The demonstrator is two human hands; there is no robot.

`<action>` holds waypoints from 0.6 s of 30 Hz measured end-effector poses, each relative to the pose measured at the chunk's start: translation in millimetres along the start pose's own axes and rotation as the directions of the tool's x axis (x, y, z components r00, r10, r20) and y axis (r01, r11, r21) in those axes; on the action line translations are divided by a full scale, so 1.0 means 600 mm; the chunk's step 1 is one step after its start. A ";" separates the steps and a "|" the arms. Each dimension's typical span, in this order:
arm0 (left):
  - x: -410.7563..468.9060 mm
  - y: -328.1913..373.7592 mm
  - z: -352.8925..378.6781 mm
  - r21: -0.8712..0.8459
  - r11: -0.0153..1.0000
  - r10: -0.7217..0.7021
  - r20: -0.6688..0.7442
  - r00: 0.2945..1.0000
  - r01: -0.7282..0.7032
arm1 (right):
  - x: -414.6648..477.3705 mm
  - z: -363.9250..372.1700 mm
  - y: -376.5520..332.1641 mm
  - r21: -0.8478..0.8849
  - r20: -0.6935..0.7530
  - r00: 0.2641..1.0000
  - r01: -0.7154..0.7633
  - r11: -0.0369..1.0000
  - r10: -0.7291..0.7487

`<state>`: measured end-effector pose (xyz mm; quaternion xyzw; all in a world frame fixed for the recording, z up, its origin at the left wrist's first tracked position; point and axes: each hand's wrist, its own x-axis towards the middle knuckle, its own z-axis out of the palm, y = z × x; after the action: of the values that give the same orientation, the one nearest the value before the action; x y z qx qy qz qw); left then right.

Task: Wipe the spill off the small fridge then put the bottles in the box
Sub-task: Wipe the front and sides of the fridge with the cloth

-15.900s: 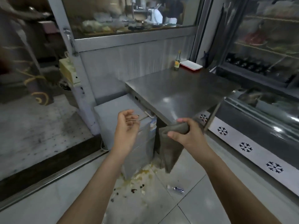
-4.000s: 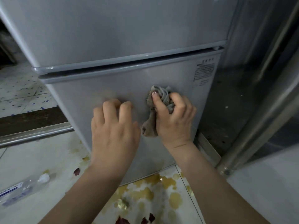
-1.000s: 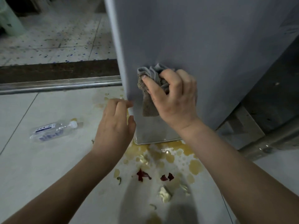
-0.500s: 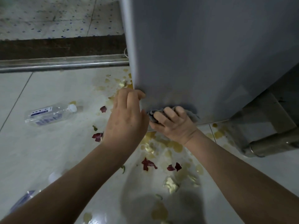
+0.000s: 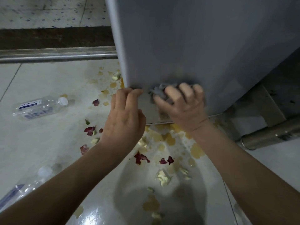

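The small grey fridge (image 5: 194, 46) fills the upper right of the view. My right hand (image 5: 181, 106) grips a bunched grey cloth (image 5: 158, 90) and presses it against the lower part of the fridge door. My left hand (image 5: 125, 117) rests with bent fingers on the door's lower left corner. A clear plastic bottle (image 5: 40, 108) with a white cap lies on its side on the floor at left. A second bottle (image 5: 27, 185) lies at the lower left, partly hidden by my left forearm.
A yellow spill (image 5: 168, 138) with red and pale food scraps spreads over the white floor tiles under the fridge. A metal door track (image 5: 56, 54) runs across the upper left. A metal table leg (image 5: 272, 133) lies at right. No box is in view.
My right hand has moved the cloth up a little and to the right on the lower door. My left hand stays at the door's corner. The camera has tilted slightly.
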<state>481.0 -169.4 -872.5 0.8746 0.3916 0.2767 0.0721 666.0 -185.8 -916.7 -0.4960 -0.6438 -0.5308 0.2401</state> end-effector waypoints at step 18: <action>-0.008 -0.006 0.038 0.051 0.997 0.046 0.067 0.997 -0.050 | -0.071 0.029 -0.068 0.088 0.081 0.980 -0.187 0.978 0.180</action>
<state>488.5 -168.5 -895.2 0.8940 0.3750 0.2390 0.0553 650.0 -184.0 -976.0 -0.5603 -0.6282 -0.4568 0.2877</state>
